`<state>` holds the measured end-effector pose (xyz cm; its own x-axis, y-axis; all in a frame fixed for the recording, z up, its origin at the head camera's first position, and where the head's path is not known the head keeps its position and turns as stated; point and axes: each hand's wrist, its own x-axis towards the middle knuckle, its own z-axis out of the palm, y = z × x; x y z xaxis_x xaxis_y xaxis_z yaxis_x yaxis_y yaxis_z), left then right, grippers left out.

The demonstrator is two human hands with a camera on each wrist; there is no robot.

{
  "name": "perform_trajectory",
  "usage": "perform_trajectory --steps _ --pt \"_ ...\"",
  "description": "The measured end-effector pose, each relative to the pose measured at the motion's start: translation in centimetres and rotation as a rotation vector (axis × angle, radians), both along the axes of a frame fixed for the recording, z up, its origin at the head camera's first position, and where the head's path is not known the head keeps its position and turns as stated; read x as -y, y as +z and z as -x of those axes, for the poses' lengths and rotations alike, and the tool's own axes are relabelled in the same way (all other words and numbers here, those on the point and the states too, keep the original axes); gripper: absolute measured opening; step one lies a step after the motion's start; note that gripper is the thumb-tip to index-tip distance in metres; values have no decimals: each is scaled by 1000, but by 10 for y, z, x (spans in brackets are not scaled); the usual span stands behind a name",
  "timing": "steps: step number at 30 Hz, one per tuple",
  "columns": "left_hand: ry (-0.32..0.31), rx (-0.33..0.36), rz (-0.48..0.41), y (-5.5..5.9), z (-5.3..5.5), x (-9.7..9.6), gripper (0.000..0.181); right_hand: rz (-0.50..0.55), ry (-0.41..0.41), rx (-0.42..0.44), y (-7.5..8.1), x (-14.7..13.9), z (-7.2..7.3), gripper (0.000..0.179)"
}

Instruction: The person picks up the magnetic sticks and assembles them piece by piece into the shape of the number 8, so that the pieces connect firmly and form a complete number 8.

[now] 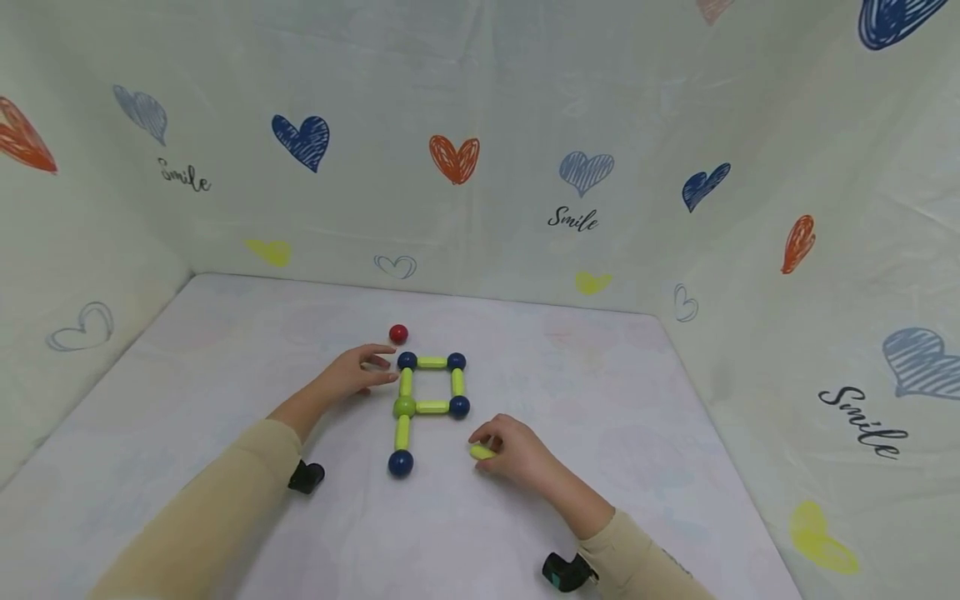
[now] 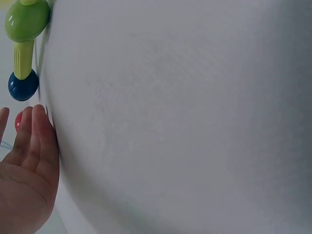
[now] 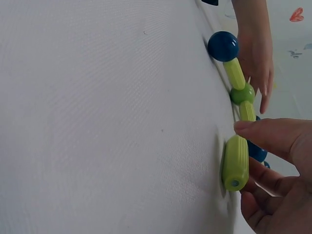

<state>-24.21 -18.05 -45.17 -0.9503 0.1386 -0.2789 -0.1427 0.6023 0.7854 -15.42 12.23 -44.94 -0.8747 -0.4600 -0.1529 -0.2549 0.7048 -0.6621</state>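
Several yellow-green magnetic rods and balls lie joined on the table as a square with a tail: dark blue balls [image 1: 459, 407] at three corners, a green ball [image 1: 404, 407] at the fourth, and a rod [image 1: 402, 433] running nearer to another blue ball [image 1: 401, 463]. Beside the far left corner, my left hand [image 1: 352, 372] is held with fingers extended and nothing in it. A loose red ball [image 1: 398, 334] lies just past its fingertips. Right of the tail, my right hand [image 1: 517, 454] pinches a loose yellow-green rod [image 3: 236, 163] between thumb and fingers, low over the table.
White cloth covers the table [image 1: 337, 533]. Behind and at both sides hang pale sheets [image 1: 510, 100] printed with hearts and "Smile". A black wrist device [image 1: 306, 477] sits under the left sleeve, and another black device [image 1: 566, 572] under the right sleeve.
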Motion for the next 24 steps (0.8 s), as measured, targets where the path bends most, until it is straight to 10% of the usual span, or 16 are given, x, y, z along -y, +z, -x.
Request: perform_trajectory --steps 24 --pt "-107 -6 -18 4 -38 3 64 -21 9 39 4 -3 0 27"
